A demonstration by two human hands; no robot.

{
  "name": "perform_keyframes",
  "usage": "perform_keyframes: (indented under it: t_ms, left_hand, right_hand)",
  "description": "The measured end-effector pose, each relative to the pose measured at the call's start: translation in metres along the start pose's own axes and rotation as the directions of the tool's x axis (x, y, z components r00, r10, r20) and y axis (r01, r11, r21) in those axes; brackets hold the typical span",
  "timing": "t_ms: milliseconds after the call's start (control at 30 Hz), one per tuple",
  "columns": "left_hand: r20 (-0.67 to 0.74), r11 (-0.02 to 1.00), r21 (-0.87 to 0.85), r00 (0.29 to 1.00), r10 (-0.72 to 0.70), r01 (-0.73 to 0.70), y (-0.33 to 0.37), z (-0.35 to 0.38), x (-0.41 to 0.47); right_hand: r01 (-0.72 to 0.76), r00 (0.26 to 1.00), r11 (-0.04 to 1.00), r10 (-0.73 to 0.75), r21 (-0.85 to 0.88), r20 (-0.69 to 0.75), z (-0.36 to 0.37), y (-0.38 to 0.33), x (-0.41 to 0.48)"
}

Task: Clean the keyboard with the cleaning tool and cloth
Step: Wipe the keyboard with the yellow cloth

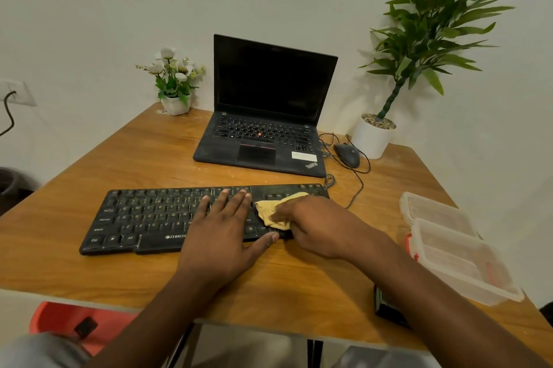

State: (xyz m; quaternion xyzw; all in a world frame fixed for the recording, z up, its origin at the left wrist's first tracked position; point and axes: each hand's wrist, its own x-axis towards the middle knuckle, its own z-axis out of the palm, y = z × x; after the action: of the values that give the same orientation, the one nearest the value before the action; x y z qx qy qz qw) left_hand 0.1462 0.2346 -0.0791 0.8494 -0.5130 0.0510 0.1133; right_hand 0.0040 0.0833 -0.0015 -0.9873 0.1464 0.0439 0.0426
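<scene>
The right hand (314, 227) is seen with its fingers curled round a crumpled yellow cloth (269, 209), which is held down against the keys at the right part of a long black plastic keyboard (143, 218). Just to its left, the left hand (221, 230) is laid flat on the middle keys, the fingers straight and slightly spread, the thumb stretched along the keyboard's near edge. The two hands are nearly touching at the cloth.

The keyboard lies crosswise on a brown wooden table (119, 158), near the person, and its cable is led off from its far right corner. Beyond it, an open black laptop (269, 116) with a dark screen is set. A black wired mouse (347, 155) is placed to the right of the laptop, just beside a white round pot with a tall green leafy plant (371, 140). At the far left of the laptop, a small white pot of white flowers (176, 104) is stood. Clear plastic lidded containers (449, 248) are placed at the table's right edge, well apart from the keyboard.
</scene>
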Motion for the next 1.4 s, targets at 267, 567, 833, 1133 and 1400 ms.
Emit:
perform_keyframes:
  t_ms: [267, 567, 833, 1133, 1400]
  left_hand:
    - [-0.016, 1.000, -0.016, 1.000, 0.014, -0.014, -0.001, 0.002, 0.000]
    - [-0.011, 1.000, -0.010, 1.000, 0.013, -0.013, 0.000, 0.000, -0.002]
    - [-0.005, 1.000, -0.007, 1.000, 0.004, -0.004, 0.000, 0.000, -0.001]
    - [-0.017, 0.999, -0.040, 1.000, 0.004, -0.005, -0.001, 0.001, 0.000]
    - [-0.007, 1.000, -0.012, 1.000, 0.020, -0.020, -0.004, 0.004, 0.001]
  right_hand:
    - [-0.048, 0.995, 0.996, 0.041, -0.073, -0.094, 0.002, -0.015, 0.010]
    - [-0.024, 0.993, 0.998, 0.017, -0.057, -0.113, 0.005, -0.003, -0.007]
    - [-0.203, 0.973, 0.971, 0.185, -0.127, -0.138, 0.004, -0.012, -0.001]
    - [-0.212, 0.970, 0.975, 0.201, -0.070, -0.139, 0.005, -0.009, -0.018]
    - [-0.102, 0.976, 0.991, 0.115, 0.082, -0.183, 0.024, -0.028, -0.024]
